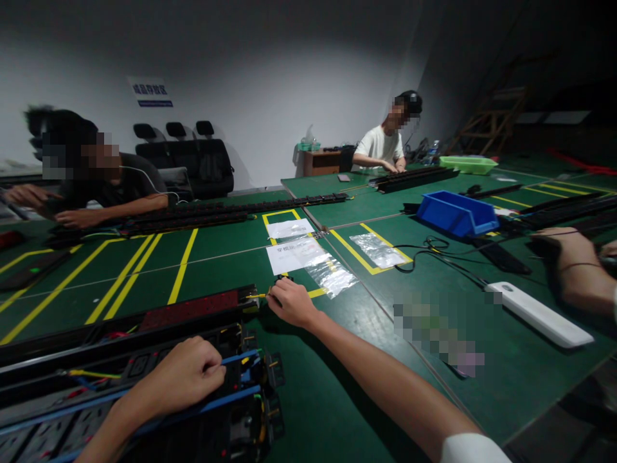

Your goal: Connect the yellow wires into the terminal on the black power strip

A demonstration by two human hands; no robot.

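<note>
Black strip (130,323) lengthwise, wired end right

Long, narrow strip on green tabletop (328,386), axis left-to-right, slightly slanted; glossy red panel (193,310) on top. Right hand (292,301) pinching yellow wire (258,296) at its end. Left hand (187,373) curled over blue-edged black modules (236,384); can't tell if gripping.

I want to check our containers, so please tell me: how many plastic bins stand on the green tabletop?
2: a blue bin right of centre, and a light green bin farther back, behind it. Others may be hidden.
</note>
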